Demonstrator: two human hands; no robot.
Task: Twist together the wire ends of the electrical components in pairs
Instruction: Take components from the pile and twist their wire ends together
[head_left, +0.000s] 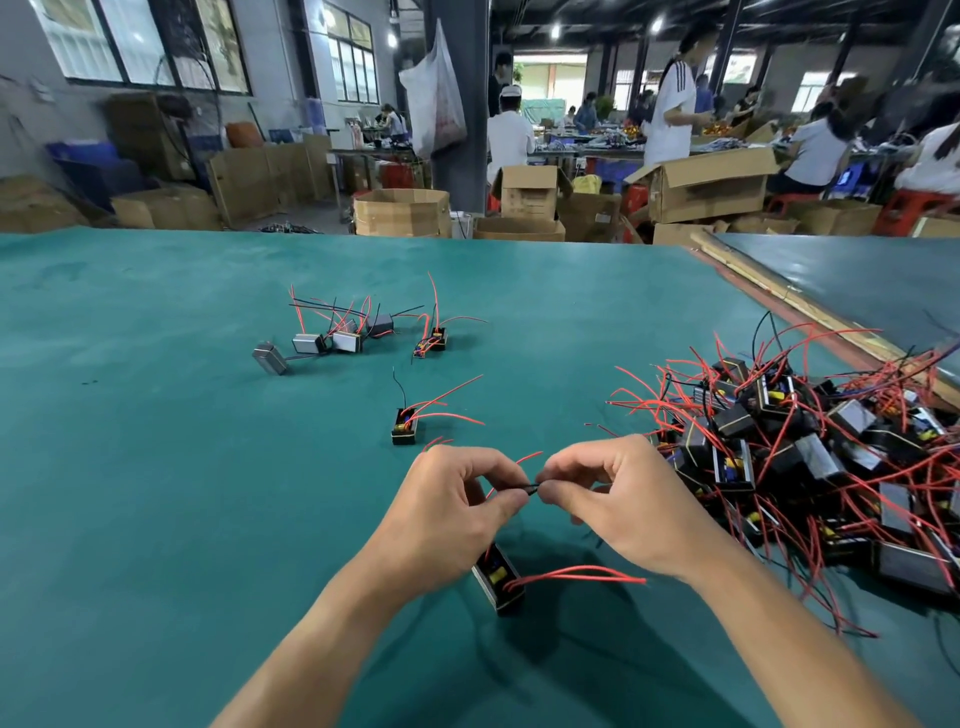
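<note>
The work surface is a wide table (156, 493) covered with a green mat. It fills the lower part of the head view. Behind its far edge stand cardboard boxes (400, 210), and several people (672, 98) work at benches further back. A second table (857, 280) adjoins on the right, with a wooden strip (779, 296) along the joint.

A loose pile (810, 457) of electrical components lies on the mat at the right, just beside the right hand. It consists of black and silver blocks with red and black leads.

The left hand (452, 525) and the right hand (623, 499) are positioned over the near centre of the mat, fingertips facing each other. Each hand pinches between thumb and forefinger, with the remaining fingers curled. The black wire ends (532, 487) run as a short dark stretch between the two pinches, gripped by both hands at once. Whether they are twisted cannot be determined.

A far group (332, 340) of silver-cased components lies well beyond the hands, left of centre, with its leads tangled. Near its right side is a small open-faced unit (431, 343).

A single component (404, 428) stands between the far group and the hands. Its red leads point right and one black lead stands upright.

The lower component (501, 579) sits directly beneath the left hand, partly hidden by it. Its red leads (576, 573) extend right, under the right wrist. Whether it rests on the mat or hangs cannot be determined.
</note>
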